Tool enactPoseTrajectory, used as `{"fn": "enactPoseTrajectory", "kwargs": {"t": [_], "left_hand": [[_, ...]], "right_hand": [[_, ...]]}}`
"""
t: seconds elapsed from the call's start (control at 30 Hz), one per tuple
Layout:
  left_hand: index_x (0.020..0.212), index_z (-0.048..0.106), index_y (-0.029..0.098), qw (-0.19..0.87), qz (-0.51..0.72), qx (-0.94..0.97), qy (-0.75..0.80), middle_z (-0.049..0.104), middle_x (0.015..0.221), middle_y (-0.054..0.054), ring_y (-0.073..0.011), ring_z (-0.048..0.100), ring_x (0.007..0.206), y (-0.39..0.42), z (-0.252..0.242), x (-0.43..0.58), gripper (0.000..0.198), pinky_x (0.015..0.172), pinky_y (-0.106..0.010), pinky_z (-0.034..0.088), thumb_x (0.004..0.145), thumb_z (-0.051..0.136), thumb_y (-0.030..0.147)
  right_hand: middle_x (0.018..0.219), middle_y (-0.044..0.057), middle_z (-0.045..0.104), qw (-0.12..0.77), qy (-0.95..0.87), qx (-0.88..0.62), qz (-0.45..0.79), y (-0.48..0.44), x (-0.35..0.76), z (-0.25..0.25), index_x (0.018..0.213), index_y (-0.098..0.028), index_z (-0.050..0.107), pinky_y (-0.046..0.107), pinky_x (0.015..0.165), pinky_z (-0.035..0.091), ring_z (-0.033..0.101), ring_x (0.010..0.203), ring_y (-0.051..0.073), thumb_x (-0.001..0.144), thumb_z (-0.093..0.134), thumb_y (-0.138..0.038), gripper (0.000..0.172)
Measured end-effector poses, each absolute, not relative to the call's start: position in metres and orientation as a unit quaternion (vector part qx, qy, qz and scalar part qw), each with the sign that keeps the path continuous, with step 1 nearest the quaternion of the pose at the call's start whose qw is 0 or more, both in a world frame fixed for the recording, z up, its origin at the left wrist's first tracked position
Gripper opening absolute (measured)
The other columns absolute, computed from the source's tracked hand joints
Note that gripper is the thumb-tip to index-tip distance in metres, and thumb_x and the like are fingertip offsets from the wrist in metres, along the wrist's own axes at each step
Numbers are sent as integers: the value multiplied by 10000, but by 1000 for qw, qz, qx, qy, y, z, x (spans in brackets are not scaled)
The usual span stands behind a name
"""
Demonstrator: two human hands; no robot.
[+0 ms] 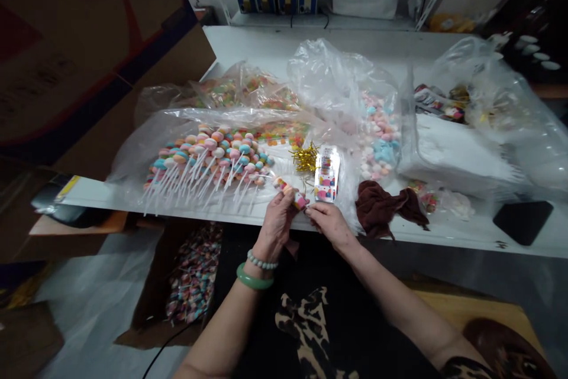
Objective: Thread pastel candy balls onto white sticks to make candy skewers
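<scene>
1. Pastel candy stick (288, 188), partly in a printed wrapper, sits just over the table's (465, 241) near edge, tilted between the two hands
2. Left hand (280, 216) is clamped on it, thumb and fingers closed about the middle; right hand (331, 224) has its fingertips bunched at the printed end, though from where I stand I cannot tell whether they pinch the wrapper
3. To my eye it must be very light, with soft, spongy candy that would dent under a hard squeeze
4. Its wrapper looks thin, slick and easily creased, so dry fingertips would suit it
5. I'd cradle the candy loosely and keep any firm pinch for the wrapper's end
6. Gold ties (305, 158) and flat printed wrappers (327, 175) lie just beyond the fingers; unwrapped candy sticks (213, 151) heap to the left
</scene>
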State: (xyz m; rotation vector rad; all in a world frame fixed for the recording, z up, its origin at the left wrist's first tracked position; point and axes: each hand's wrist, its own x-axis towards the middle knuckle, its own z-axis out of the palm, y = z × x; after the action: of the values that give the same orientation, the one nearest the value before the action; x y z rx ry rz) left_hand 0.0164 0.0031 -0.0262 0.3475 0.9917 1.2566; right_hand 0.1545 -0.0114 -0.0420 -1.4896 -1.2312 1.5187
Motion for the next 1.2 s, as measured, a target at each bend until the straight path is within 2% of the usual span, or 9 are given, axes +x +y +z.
{"fn": "enactPoseTrajectory", "kwargs": {"t": [0.1, 0.3, 0.47, 0.57, 0.7, 0.8, 0.97, 1.07, 1.2], "left_hand": [[828, 635, 134, 672, 569, 162, 446, 654, 711, -17, -131, 615, 647, 5, -30, 14, 393, 685, -290, 506, 618, 831, 402], [696, 608, 134, 618, 577, 220, 487, 577, 616, 28, -55, 479, 534, 1, -36, 22, 297, 523, -188, 390, 641, 821, 333], [788, 665, 98, 711, 517, 165, 447, 594, 668, 6, -37, 458, 512, 2, -32, 18, 319, 449, -162, 331, 576, 859, 234], [846, 683, 96, 759, 487, 138, 410, 542, 592, 34, -21, 399, 457, -2, -31, 22, 336, 428, -151, 301, 608, 852, 263], [918, 696, 121, 784, 469, 104, 393, 598, 661, 7, -71, 526, 559, -8, -31, 23, 386, 543, -187, 437, 651, 827, 366], [794, 681, 113, 762, 485, 89, 419, 633, 713, -28, -116, 597, 659, -9, -33, 17, 334, 615, -221, 488, 677, 801, 402], [721, 651, 111, 745, 498, 11, 444, 626, 671, -41, -124, 606, 647, -8, -33, 20, 278, 625, -227, 507, 791, 689, 378], [796, 665, 113, 751, 521, -28, 405, 654, 755, -41, -107, 624, 725, -10, -30, 29, 199, 733, -208, 521, 850, 623, 300], [855, 683, 127, 784, 491, -16, 380, 652, 778, -27, -102, 608, 699, -15, -26, 28, 184, 680, -211, 513, 799, 689, 302]], "right_hand": [[535, -47, 479, 367, -505, -579, 524, -17, 160, -42, 749, -186, 657, 225, 490, 321, 416, 494, 103, 780, 563, -370, 208], [626, -11, 562, 373, -604, -595, 377, -16, 148, -29, 707, -205, 643, 243, 625, 386, 515, 623, 135, 832, 518, -313, 207], [621, -39, 590, 358, -614, -569, 414, -17, 151, -29, 1171, -230, 617, 248, 609, 419, 531, 550, 137, 852, 517, -261, 336], [823, 46, 687, 359, -689, -539, 324, -18, 154, -34, 1039, -202, 670, 267, 712, 443, 617, 718, 165, 912, 427, -216, 274], [765, 87, 673, 291, -791, -519, 142, -19, 152, -40, 900, -165, 676, 279, 688, 408, 609, 734, 185, 948, 354, -167, 325], [710, 69, 650, 244, -841, -477, 74, -26, 147, -40, 901, -170, 667, 286, 639, 376, 570, 677, 175, 964, 354, -162, 319], [1114, 123, 663, 261, -845, -466, -6, -41, 135, -28, 1128, -184, 621, 348, 802, 403, 560, 991, 237, 958, 454, -239, 244], [1098, 133, 671, 276, -827, -488, 35, -35, 128, -22, 1071, -182, 645, 373, 848, 410, 566, 981, 229, 958, 427, -181, 246], [777, 43, 661, 348, -676, -524, 384, -14, 126, -20, 754, -161, 679, 243, 673, 453, 547, 702, 139, 908, 498, -266, 260]]}}
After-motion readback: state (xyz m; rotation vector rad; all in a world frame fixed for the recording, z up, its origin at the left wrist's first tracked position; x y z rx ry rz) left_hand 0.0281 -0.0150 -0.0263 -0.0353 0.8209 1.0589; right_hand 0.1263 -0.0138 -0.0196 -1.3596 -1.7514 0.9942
